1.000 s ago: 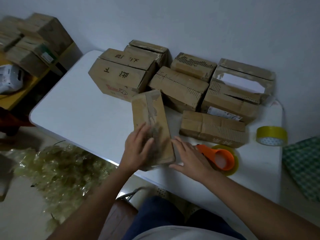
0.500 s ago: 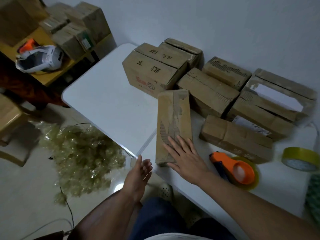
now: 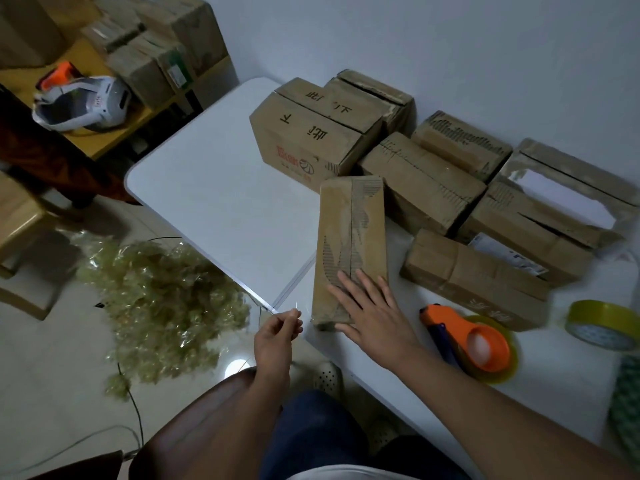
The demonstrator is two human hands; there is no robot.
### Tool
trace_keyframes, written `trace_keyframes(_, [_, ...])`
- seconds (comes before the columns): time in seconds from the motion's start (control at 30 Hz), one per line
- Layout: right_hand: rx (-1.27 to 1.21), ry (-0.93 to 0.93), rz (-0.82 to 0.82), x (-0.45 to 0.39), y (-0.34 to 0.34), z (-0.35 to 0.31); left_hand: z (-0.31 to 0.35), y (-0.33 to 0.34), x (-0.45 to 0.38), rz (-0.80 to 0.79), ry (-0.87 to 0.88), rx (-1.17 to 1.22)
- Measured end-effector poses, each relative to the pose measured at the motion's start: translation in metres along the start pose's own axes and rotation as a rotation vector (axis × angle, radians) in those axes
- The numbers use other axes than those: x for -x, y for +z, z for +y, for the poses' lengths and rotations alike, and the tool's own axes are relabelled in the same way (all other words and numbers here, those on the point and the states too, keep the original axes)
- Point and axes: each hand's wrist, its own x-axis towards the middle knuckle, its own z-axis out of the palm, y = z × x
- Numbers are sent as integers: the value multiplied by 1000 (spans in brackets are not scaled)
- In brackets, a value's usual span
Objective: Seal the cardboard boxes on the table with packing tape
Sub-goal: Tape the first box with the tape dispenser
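Our right hand (image 3: 372,315) lies flat on the long box (image 3: 349,237), which runs away up-frame; the tape dispenser (image 3: 474,341) sits right of it. Our left hand (image 3: 277,336) pinches a clear strip.

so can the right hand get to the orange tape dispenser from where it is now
Probably yes. The right hand lies flat on the narrow box, and the orange tape dispenser sits just to its right on the table with bare surface between them. Nothing blocks the way.
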Motion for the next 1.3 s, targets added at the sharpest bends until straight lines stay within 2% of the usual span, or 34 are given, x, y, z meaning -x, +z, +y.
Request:
trace_keyframes(0.4, [-5,3,-26,-1,3,1,-3,20,-7,-108,72,-278])
trace_keyframes(0.5, [-6,0,-30,-1,2,1,0,24,-15,-73,55,-356])
trace_keyframes(0.7, [-7,3,-11,-1,6,2,3,28,-34,-185,101,-756])
trace_keyframes(0.8, [-8,-5,-5,-1,6,3,12,15,-32,-114,114,-746])
trace_keyframes(0.87, [-3,-7,1,-1,6,3,16,-1,-27,-54,82,-655])
trace_keyframes(0.97, [-14,-7,13,-2,6,2,26,-4,-7,-153,13,-427])
trace_keyframes(1.03, [-8,-3,20,-2,6,1,30,7,7,-247,86,-467])
trace_keyframes(1.13, [11,-5,25,0,5,2,27,17,24,-351,356,-836])
trace_keyframes(1.3, [6,-31,22,0,5,3,38,-6,7,-571,508,-1083])
